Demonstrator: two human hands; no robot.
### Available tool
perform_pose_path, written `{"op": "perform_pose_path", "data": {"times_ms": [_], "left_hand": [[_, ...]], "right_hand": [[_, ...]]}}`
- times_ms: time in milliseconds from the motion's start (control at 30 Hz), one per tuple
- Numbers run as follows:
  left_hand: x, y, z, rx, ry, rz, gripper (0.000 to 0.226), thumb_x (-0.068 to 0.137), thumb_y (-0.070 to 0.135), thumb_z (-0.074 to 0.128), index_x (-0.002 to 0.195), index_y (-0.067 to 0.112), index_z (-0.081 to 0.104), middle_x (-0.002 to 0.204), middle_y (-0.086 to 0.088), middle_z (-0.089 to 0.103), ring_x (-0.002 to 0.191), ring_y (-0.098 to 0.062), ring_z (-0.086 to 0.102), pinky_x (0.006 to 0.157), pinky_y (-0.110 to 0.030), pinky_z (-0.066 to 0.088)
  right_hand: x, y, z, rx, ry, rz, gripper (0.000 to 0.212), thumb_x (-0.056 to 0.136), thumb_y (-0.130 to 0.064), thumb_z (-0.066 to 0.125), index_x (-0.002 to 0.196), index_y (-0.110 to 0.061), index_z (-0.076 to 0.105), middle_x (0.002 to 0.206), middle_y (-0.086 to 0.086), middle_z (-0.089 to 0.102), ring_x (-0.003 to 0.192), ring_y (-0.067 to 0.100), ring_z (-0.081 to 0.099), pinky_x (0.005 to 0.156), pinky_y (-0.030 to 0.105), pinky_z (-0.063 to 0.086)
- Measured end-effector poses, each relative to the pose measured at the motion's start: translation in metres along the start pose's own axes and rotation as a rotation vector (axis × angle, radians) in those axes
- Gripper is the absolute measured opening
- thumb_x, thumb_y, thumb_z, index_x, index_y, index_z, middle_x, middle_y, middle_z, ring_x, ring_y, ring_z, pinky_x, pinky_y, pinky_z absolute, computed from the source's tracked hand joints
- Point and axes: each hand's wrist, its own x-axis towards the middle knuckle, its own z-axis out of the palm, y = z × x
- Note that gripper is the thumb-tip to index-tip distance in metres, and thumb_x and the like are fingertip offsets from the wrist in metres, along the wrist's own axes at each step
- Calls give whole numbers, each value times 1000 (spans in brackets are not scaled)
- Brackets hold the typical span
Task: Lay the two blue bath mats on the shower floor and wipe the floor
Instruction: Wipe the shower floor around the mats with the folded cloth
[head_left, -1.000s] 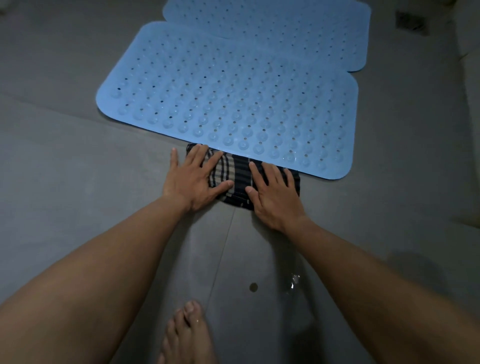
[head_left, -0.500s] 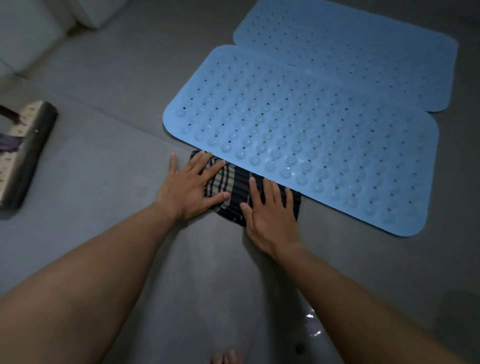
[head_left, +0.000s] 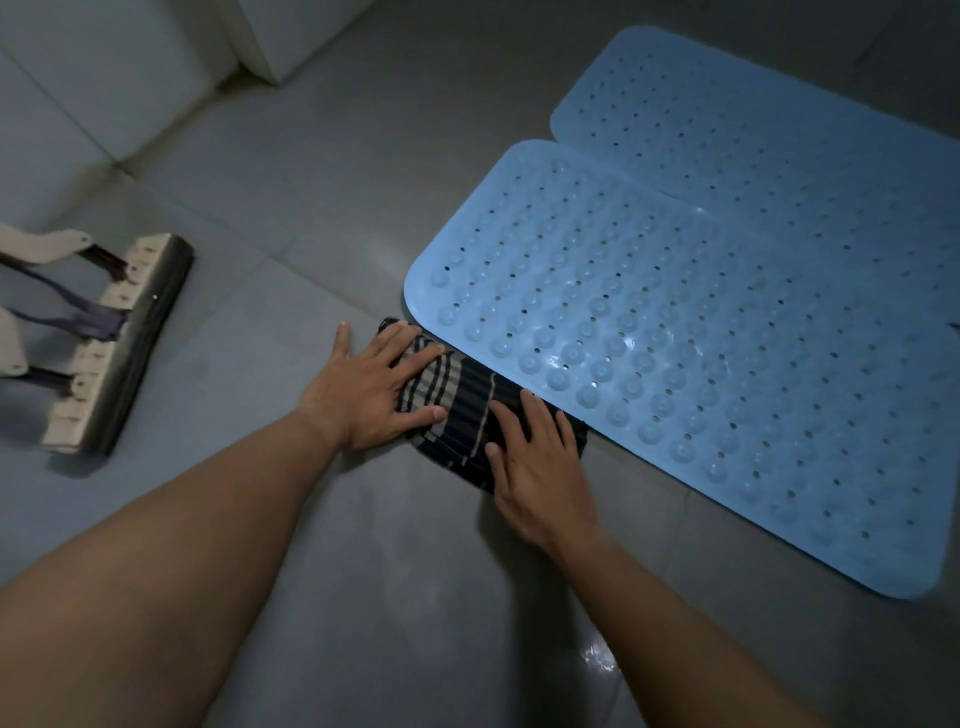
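Note:
Two blue bath mats lie flat on the grey tiled shower floor (head_left: 363, 171). The near mat (head_left: 701, 364) has rows of bumps and holes; the far mat (head_left: 810, 135) lies behind it, their edges overlapping. A folded dark striped cloth (head_left: 465, 402) rests on the floor against the near mat's front edge. My left hand (head_left: 369, 389) presses flat on the cloth's left end. My right hand (head_left: 535, 457) presses flat on its right end, fingers spread.
A floor squeegee head (head_left: 119, 343) with a dark blade lies on the floor at the left. White wall tiles (head_left: 104, 73) rise at the top left. A small wet patch (head_left: 597, 660) glistens by my right forearm.
Both hands and the cloth have slid left along the near mat's front edge toward its left corner. The view has swung left, bringing the squeegee in and dropping my foot out of sight.

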Motion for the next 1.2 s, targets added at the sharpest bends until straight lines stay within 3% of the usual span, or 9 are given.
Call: {"op": "perform_pose_path", "data": {"times_ms": [133,267,367,567,700,867,967,1100,1200], "left_hand": [[4,-19,-5,8,-56,-1,97,74,90,-4,157,40,-3,167,0,-2,153,-15,-5,118,-65,-4],[8,-41,-8,48,-84,5,99,72,91,-7,156,39,-4,167,-1,1,153,-15,-5,118,-64,-4],[13,-67,-10,76,-83,-2,101,72,91,-7,157,37,1,167,0,3,153,-15,-4,118,-61,-5],[31,-122,-6,100,-75,15,95,78,91,6,157,38,8,167,2,6,151,-9,-9,118,-54,-12],[48,-157,-15,151,-128,-8,87,78,91,6,153,48,-6,165,9,-7,144,-3,-30,117,-53,-15],[67,-189,-45,286,-338,-53,85,78,87,0,147,46,-28,158,9,-28,149,-19,-24,117,-56,-18],[81,-207,-57,330,-429,-91,87,74,84,-2,146,44,-31,160,8,-28,149,-19,-23,118,-55,-17],[101,-234,-63,332,-478,-100,92,65,84,-7,145,44,-31,160,8,-26,151,-20,-19,119,-54,-15],[116,-252,-60,304,-449,-87,91,65,83,-7,143,45,-32,159,8,-28,151,-19,-20,119,-53,-15]], "right_hand": [[10,-13,-5,-62,-39,-24,55,105,-41,24,156,-23,23,164,11,18,152,25,11,122,42,0],[27,-27,5,-96,-11,-36,56,103,-42,25,156,-21,28,162,15,25,151,28,20,121,46,10],[44,-45,11,-68,-15,-48,56,104,-42,23,156,-22,25,162,16,23,152,28,16,120,44,4],[84,-77,31,-29,28,-39,57,99,-42,35,151,-19,38,153,19,41,144,31,35,116,47,21],[114,-103,43,44,9,-10,60,98,-41,36,153,-17,35,154,21,38,146,32,33,118,48,23],[149,-135,51,104,-56,-46,72,90,-40,59,153,-14,35,154,22,37,144,33,35,117,49,19],[175,-146,48,116,-73,-46,73,92,-39,57,155,-13,30,157,22,30,147,33,28,121,50,9],[205,-160,37,154,-183,-75,68,105,-35,31,157,-16,-9,162,18,-16,151,30,-16,117,45,-20],[224,-171,32,184,-177,-20,66,106,-37,24,152,-18,-19,161,15,-23,148,25,-27,118,45,-19]]}}
